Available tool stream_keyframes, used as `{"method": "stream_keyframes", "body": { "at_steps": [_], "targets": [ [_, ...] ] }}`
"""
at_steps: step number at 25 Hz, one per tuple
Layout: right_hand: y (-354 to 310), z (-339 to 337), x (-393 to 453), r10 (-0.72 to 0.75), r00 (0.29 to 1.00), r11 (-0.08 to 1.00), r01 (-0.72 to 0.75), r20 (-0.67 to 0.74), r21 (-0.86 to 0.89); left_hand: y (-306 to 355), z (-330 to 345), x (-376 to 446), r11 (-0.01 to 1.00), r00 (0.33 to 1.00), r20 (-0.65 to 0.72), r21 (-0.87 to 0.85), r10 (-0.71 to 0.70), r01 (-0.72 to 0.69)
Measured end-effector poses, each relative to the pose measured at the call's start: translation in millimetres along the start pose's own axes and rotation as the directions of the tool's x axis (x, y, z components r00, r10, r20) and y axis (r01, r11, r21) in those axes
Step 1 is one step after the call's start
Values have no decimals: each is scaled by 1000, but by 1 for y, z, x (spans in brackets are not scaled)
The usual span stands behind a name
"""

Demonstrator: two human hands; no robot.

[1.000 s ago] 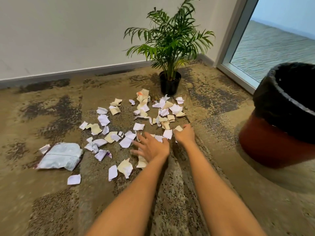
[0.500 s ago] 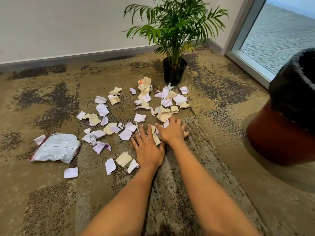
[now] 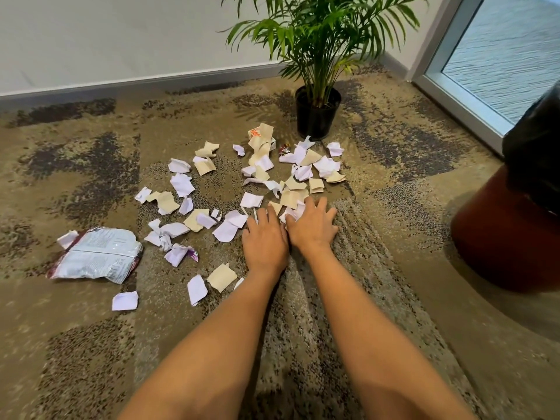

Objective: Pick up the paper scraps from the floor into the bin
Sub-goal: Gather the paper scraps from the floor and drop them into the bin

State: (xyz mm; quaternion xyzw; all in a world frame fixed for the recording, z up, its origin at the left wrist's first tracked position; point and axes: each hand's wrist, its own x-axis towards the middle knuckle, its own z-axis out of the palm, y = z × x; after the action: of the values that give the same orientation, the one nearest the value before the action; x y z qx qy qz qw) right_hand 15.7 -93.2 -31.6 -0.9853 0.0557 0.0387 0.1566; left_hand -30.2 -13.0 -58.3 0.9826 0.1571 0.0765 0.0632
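Several white and tan paper scraps [image 3: 225, 230] lie scattered on the patterned carpet, from the plant pot back toward me. My left hand [image 3: 265, 239] rests palm down at the near edge of the pile, fingers slightly apart, fingertips touching a tan scrap. Right beside it, my right hand [image 3: 313, 224] lies flat with spread fingers over a small heap of white and tan scraps, pressing on them rather than gripping. The bin [image 3: 497, 237], red-brown with a black liner, stands at the right edge, partly cut off by the frame.
A crumpled silver snack bag [image 3: 97, 254] lies at the left of the scraps. A potted palm [image 3: 316, 116] stands just behind them. The white wall and baseboard run along the back. A glass door [image 3: 497, 56] is at the far right.
My right hand has opened from a loose fist and now lies flat on the scraps. My left hand has slid forward until it sits against the right. The view has tilted down.
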Motion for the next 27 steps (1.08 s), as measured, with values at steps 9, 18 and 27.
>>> {"method": "stream_keyframes", "body": {
  "at_steps": [9, 18, 27],
  "targets": [
    [13, 15, -14, -121, 987, 990, 111, -105, -90, -5, -5, 21, 1000, 997, 83, 26, 9, -11],
    [14, 3, -8, -154, 988, 988, 153, -14, -34, -13, -18, 30, 984, 989, 138, -166, -42, 65],
    [6, 2, -12, -201, 975, 977, 206, 91, -49, -31, -22, 43, 639, 911, 265, -650, -317, 411]
  ]
}}
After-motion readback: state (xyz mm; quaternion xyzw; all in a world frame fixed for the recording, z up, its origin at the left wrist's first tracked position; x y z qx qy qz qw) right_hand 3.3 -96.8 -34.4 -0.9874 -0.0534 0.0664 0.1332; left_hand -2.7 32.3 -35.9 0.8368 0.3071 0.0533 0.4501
